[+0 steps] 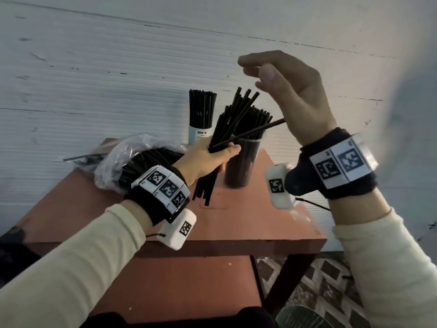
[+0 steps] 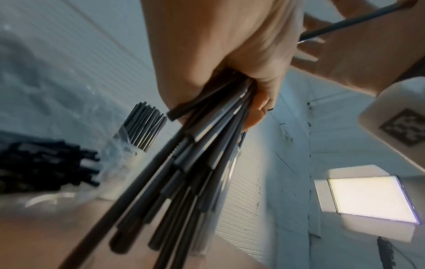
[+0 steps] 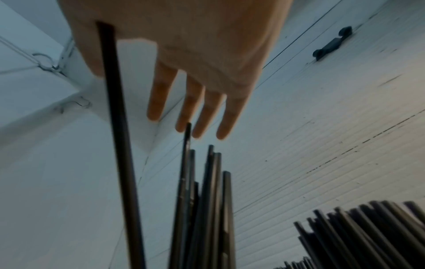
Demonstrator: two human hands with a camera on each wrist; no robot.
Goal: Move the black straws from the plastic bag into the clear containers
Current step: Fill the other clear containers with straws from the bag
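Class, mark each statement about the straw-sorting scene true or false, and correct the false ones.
1. The left hand grips a bundle of black straws. True.
2. The right hand is clenched round a second bundle. False: its fingers are extended, and only one stray straw from the bundle reaches to its palm.
3. The plastic bag is empty. False: black straws still lie in it.
4. Both containers on the table hold straws: the labelled container at the back and the nearer container. True.
5. The bag lies on the floor. False: it lies on the table.
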